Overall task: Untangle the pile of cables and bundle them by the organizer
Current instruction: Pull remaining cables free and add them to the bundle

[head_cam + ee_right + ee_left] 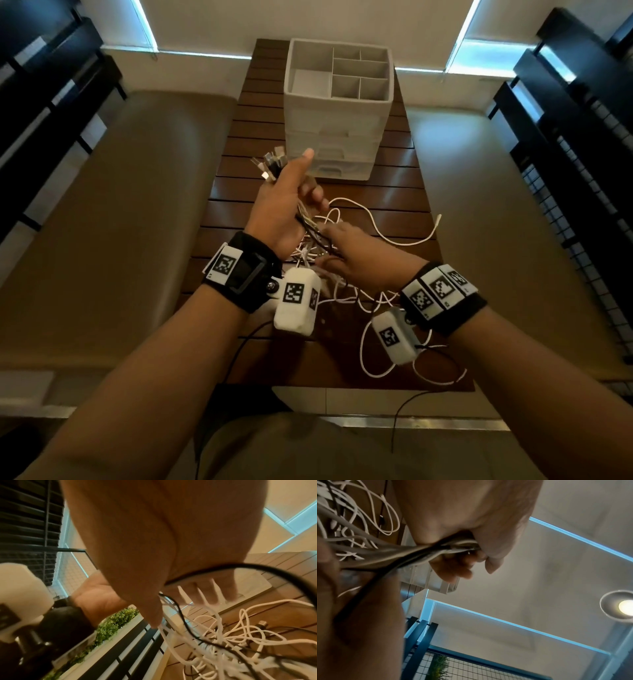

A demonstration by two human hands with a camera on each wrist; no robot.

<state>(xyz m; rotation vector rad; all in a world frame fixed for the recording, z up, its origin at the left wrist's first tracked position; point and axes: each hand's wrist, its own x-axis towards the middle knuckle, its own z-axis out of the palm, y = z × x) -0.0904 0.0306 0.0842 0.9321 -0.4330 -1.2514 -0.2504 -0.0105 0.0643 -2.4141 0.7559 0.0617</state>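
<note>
A bundle of white and black cables [310, 226] is gripped in the left hand [284, 202], raised above a slatted wooden table [394, 202], with the plug ends [270, 164] fanned out above the fist. From the head view the thumb is seen stretched upward toward a white drawer organizer [337, 102] standing at the table's far end, its top divided into open compartments. Only in the left wrist view is the clamp itself shown: the fingers [453, 566] are curled round the gathered strands [419, 553], which run taut toward the lower left. The right hand [363, 260] is seen from above among the strands just below the left hand, fingers pointing left. The right wrist view adds that its fingers [205, 591] are spread and fairly straight, with white strands passing between them and a black cable [257, 569] looped across the palm. The rest of the tangled pile [240, 642] lies loose on the table, a USB plug [261, 623] resting beside it.
</note>
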